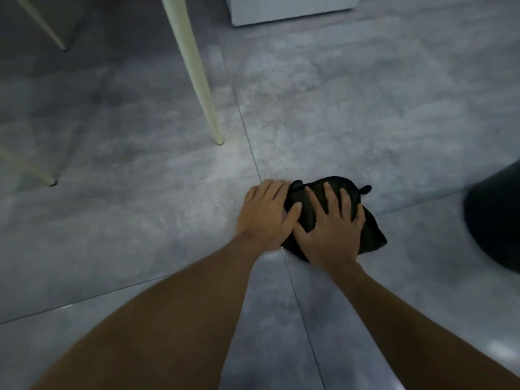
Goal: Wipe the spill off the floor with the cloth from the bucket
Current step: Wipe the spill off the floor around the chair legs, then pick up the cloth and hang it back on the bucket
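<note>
The wiping step is judged to be in hand. A dark cloth [336,218], bunched into a loose pad, is pressed flat to the grey tiled floor [140,220] at about 5 o'clock from the frame's centre, right where two grout lines cross. The left hand [266,216] is laid with open palm and straight fingers over the cloth's 9 o'clock edge, partly on the tile; the right hand [330,230] is spread over the cloth's middle, fingers splayed. Nothing is clenched or pinched by either hand; the cloth is held only by downward pressure. A wet glint [277,253] is seen on the tile at the cloth's 7 o'clock edge, probably the remaining spill. A dark rounded form, likely the bucket [495,220], is blurred at 3 o'clock. A cream chair leg [198,77] stands at 11 o'clock. Next, the cloth would need to be drawn toward 7 o'clock over the glint, with pressure kept even.
</note>
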Motion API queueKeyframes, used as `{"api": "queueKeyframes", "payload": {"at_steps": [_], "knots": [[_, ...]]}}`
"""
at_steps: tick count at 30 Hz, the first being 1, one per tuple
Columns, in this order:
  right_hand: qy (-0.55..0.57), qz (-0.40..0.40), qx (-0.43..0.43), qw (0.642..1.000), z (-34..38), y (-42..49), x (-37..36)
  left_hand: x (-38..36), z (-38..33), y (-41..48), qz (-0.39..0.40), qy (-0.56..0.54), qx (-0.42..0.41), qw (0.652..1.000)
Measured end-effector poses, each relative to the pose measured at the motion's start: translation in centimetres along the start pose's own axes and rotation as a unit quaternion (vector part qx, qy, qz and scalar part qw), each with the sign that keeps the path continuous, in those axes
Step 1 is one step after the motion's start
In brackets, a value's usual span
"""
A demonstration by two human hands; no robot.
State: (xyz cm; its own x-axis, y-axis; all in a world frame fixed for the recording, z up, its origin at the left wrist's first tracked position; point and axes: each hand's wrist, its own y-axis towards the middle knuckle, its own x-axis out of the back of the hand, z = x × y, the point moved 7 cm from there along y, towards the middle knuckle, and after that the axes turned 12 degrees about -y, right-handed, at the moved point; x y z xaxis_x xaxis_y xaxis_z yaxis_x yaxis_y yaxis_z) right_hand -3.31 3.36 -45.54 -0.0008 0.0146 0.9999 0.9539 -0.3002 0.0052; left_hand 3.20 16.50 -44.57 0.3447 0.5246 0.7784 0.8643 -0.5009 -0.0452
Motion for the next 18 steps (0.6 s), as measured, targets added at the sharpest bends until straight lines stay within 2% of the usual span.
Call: {"api": "queueKeyframes", "payload": {"at_steps": [3,5,7,8,10,12,15,18], "knots": [[0.041,0.015,0.02,0.999,-0.2,0.0,0.5,-0.4,-1.3,1.1,-0.029,-0.024,0.021,0.999],[0.134,0.033,0.015,0.99,-1.2,0.3,0.9,-0.5,-1.8,1.7,-0.026,-0.063,0.052,0.996],[0.267,0.017,-0.057,0.962,-3.1,0.8,1.6,-0.7,-2.0,2.4,-0.01,-0.08,0.086,0.993],[0.289,-0.003,-0.11,0.951,-4.3,1.2,1.8,-0.8,-2.1,2.7,0.002,-0.077,0.095,0.992],[0.219,0.008,-0.209,0.953,-6.1,2.0,1.6,-0.8,-2.2,3.3,0.021,-0.078,0.107,0.991],[0.131,0.065,-0.271,0.951,-6.8,2.5,1.2,-0.9,-2.4,3.9,0.037,-0.101,0.135,0.985],[0.118,0.089,-0.261,0.954,-6.8,2.7,0.8,-1.1,-2.5,4.6,0.059,-0.128,0.194,0.971],[0.208,0.064,-0.223,0.95,-7.1,2.8,1.3,-1.3,-3.4,5.0,0.063,-0.179,0.199,0.961]]}}
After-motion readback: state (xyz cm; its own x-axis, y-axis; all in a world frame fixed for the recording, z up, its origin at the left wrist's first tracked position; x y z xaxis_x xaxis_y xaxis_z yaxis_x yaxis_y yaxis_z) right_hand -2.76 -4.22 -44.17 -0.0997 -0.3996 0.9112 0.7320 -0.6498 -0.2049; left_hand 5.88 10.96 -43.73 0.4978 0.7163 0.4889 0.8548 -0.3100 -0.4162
